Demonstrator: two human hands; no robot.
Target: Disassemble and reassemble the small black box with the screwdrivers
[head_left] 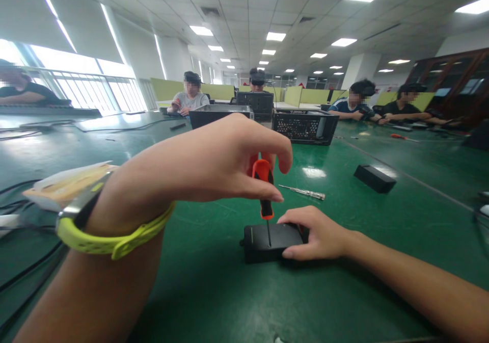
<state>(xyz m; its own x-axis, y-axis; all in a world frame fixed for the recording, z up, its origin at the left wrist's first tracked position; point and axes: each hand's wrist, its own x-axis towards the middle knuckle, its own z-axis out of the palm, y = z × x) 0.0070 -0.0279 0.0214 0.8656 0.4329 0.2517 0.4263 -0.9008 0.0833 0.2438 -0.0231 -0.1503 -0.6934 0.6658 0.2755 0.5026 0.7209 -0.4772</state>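
Observation:
My left hand (pixel 237 154), with a yellow-green watch band (pixel 126 243) at its wrist, is closed around the handle of an orange and black screwdriver (pixel 266 208). The screwdriver stands nearly upright, and its thin shaft points down at the top of a small black box (pixel 263 248). Whether the tip sits in a screw is too small to tell. My right hand (pixel 313 233) grips the box's right end, thumb in front and fingers behind, against the green table (pixel 214 292).
Beyond the box lies a clear-handled thin screwdriver (pixel 305 192). A second black box (pixel 374 178) is to the right. Black computer cases (pixel 305 127) stand further back. At left are a plastic-wrapped packet (pixel 64 187) and black cables (pixel 23 271). Several people sit around the table.

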